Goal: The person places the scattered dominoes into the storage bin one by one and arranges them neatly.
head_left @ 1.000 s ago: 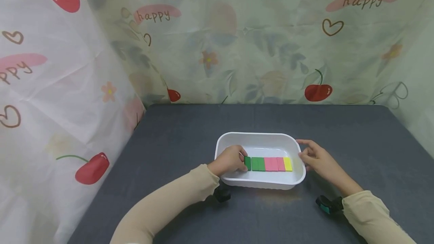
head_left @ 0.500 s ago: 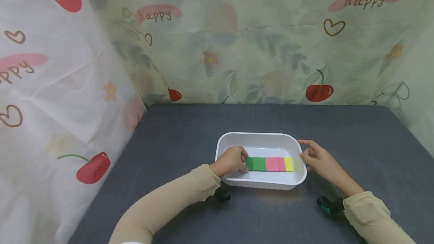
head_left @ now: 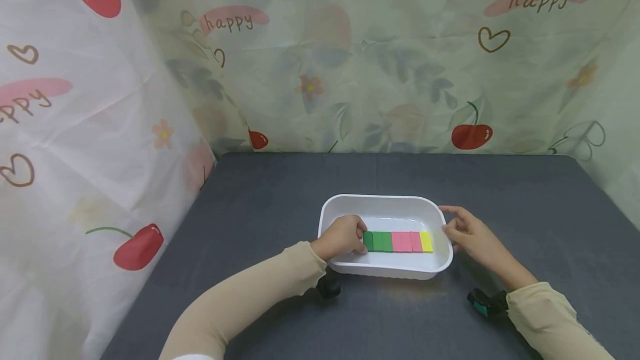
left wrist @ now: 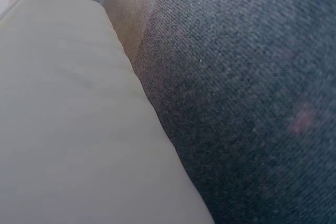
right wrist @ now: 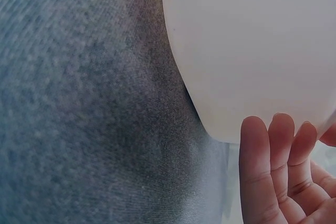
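Observation:
A white plastic tray (head_left: 385, 268) holds one row of small flat tiles. From left to right come several green tiles (head_left: 382, 241), the pink tiles (head_left: 401, 241) and a yellow tile (head_left: 426, 242). My left hand (head_left: 342, 236) reaches in over the tray's left side and pinches the leftmost, dark green tile (head_left: 368, 241) by its edges. That tile lies against the one beside it. At the tray's right end, my right hand (head_left: 465, 232) touches the outer wall and rim. Nearly straight fingers (right wrist: 255, 161) rest there in the right wrist view. The left wrist view is mostly sleeve.
A dark grey cloth-covered table (head_left: 280, 193) lies under the tray. Behind and to the left hangs a printed curtain (head_left: 380, 71) with cherries and hearts. A black band (head_left: 487, 301) is on the right wrist.
The leftmost green tile has slid slightly right, and the small gap beside it has gone. The left hand shifted right with it. The right hand keeps its place at the tray.

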Motion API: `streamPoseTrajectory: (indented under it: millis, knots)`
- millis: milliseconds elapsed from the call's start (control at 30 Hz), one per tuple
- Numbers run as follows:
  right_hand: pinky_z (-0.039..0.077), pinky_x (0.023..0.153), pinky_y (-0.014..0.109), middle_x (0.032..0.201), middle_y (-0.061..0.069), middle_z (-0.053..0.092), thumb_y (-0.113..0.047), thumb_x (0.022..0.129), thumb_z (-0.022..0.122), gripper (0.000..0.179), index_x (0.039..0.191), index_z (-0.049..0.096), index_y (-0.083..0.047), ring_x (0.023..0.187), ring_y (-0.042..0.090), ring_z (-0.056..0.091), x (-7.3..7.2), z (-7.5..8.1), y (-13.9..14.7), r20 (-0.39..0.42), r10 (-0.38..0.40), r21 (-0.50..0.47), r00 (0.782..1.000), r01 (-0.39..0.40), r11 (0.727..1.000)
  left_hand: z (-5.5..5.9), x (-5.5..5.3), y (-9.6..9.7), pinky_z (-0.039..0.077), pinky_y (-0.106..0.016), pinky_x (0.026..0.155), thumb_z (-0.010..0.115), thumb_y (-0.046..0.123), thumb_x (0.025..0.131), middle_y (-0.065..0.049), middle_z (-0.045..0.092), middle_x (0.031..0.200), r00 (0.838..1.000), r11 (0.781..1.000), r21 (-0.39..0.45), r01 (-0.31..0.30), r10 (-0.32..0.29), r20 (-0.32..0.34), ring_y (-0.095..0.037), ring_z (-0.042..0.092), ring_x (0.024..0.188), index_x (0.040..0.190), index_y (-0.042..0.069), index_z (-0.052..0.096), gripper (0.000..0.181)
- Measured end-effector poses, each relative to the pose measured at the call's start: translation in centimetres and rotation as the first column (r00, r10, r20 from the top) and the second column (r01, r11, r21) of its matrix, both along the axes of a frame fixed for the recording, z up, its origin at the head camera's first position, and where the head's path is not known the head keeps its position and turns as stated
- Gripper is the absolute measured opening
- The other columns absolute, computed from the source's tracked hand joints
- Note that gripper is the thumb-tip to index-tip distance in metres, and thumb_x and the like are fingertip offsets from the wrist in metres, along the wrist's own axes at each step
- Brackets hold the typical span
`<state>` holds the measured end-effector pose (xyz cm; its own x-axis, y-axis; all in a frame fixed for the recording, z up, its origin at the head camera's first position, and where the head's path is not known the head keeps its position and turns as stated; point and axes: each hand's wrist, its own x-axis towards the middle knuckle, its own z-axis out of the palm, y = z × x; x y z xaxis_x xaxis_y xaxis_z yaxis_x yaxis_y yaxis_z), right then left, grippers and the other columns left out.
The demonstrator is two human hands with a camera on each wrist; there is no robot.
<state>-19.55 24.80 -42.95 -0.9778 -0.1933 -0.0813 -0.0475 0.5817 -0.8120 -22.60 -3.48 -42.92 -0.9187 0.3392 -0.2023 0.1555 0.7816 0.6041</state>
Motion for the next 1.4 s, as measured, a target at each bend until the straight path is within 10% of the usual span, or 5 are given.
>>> streamPoseTrajectory:
  millis: [633,800,1133,1400]
  knots:
    - [0.054,0.068,0.031,0.087,0.010,0.056,-0.020,0.099,0.054,0.054,0.145,0.033,-0.003,0.083,0.021,0.056,-0.1,0.0,0.0,0.012,-0.007,0.000,1.000,0.007,1.000,0.4,-0.1,0.0,0.044,-0.019,0.062,0.084,0.005,0.069,-0.001,0.060,0.081,1.000,1.000,-0.006,-0.007,0.008,0.028,-0.011,0.054,0.070,0.108,0.002,0.065,0.044]
    - [0.054,0.069,0.032,0.088,0.011,0.057,-0.020,0.098,0.054,0.055,0.145,0.032,-0.003,0.084,0.021,0.056,-0.1,-0.1,0.1,0.016,-0.006,-0.008,1.000,0.006,1.000,2.5,-0.6,-0.9,0.048,-0.025,0.068,0.081,0.007,0.073,-0.008,0.066,0.094,0.998,0.988,0.151,-0.038,0.030,0.054,-0.013,0.058,0.078,0.114,0.003,0.064,0.044]
    - [0.054,0.067,0.030,0.087,0.010,0.056,-0.021,0.099,0.054,0.054,0.145,0.033,-0.003,0.082,0.020,0.056,-0.1,-0.1,0.0,0.009,-0.008,0.002,1.000,0.008,1.000,9.7,-1.2,-7.5,0.054,-0.036,0.087,0.072,0.010,0.086,-0.013,0.061,0.116,0.997,0.879,0.475,-0.047,0.010,0.080,-0.020,0.063,0.098,0.125,0.013,0.060,0.041]
    - [0.054,0.067,0.030,0.087,0.011,0.056,-0.020,0.099,0.054,0.054,0.145,0.033,-0.003,0.082,0.020,0.055,-0.1,-0.1,-0.1,0.011,-0.010,-0.001,1.000,0.010,1.000,8.9,-1.5,-12.8,0.052,-0.039,0.090,0.072,0.010,0.086,-0.011,0.061,0.115,0.997,0.899,0.437,-0.035,0.001,0.079,-0.022,0.062,0.101,0.128,0.011,0.057,0.044]
